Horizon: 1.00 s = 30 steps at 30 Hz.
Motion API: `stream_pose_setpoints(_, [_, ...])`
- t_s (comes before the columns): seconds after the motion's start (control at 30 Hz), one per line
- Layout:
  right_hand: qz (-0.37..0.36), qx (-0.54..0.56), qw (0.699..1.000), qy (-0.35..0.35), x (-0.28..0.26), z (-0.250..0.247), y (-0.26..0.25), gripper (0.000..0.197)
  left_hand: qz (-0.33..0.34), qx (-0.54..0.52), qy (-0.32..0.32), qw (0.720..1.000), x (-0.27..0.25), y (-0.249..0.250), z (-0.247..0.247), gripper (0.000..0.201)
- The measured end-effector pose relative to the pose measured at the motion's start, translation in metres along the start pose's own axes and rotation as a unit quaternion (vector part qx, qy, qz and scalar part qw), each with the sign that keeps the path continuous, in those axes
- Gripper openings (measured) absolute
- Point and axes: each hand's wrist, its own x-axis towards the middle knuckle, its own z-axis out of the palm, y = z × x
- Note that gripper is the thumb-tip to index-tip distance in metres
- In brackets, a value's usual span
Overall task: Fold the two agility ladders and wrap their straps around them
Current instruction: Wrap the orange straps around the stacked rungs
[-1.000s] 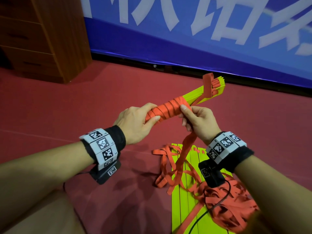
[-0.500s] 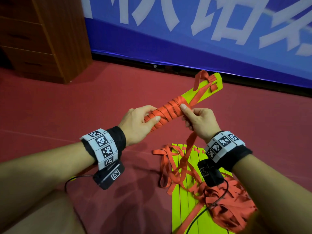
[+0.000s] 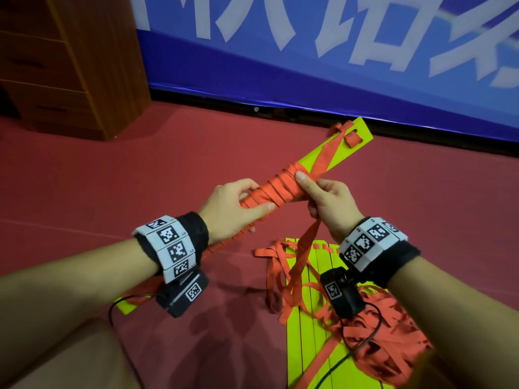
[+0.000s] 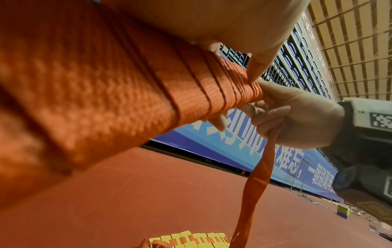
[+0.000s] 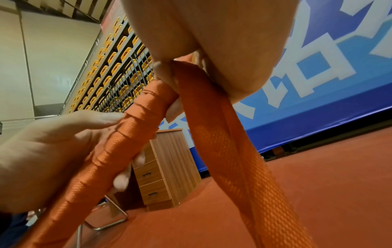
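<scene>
The folded ladder [image 3: 334,155], a bundle of yellow-green slats, is held in the air above the red floor [image 3: 168,169], tilted with its far end toward the blue banner [image 3: 309,66]. Orange strap [image 3: 276,189] is wound tightly around the middle of this ladder. The left hand [image 3: 233,209] grips the wrapped part, thumb on top and fingers curled beneath. The right hand [image 3: 328,203], just beyond it on the ladder, presses its thumb on the last turn and pinches the loose strap, which hangs down to the second ladder [image 3: 309,318] lying flat on the floor below amid tangled orange webbing [image 3: 387,341], probably its own straps. A wooden cabinet [image 3: 70,60] stands left of the held ladder.
</scene>
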Motion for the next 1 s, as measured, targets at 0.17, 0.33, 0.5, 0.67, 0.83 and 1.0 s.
stream_pose_setpoints(0.17, [0.045, 0.043, 0.998, 0.01, 0.003, 0.005, 0.001, 0.059, -0.002, 0.113, 0.012, 0.993, 0.006, -0.005, 0.002, 0.065])
stream_pose_setpoints(0.33, [0.085, 0.054, 0.994, 0.045, 0.003, 0.01, 0.001, 0.055, 0.043, 0.249, 0.039, 0.967, 0.005, -0.005, 0.009, 0.081])
stream_pose_setpoints(0.5, [0.088, 0.078, 0.991, 0.057, 0.002, 0.015, -0.004, 0.048, 0.095, 0.313, 0.109, 0.939, 0.003, -0.007, 0.012, 0.072])
stream_pose_setpoints(0.67, [0.041, 0.047, 0.997, 0.049, -0.002, 0.014, -0.012, 0.056, 0.14, 0.319, 0.15, 0.925, 0.003, -0.009, 0.009, 0.056])
stream_pose_setpoints(0.83, [0.008, 0.01, 1.0, 0.015, -0.006, 0.011, -0.016, 0.05, 0.14, 0.308, 0.154, 0.928, 0.004, -0.013, 0.006, 0.051])
stream_pose_setpoints(1.0, [-0.006, -0.008, 1.0, -0.006, -0.008, 0.006, -0.018, 0.047, 0.132, 0.305, 0.157, 0.93, 0.005, -0.011, 0.003, 0.049])
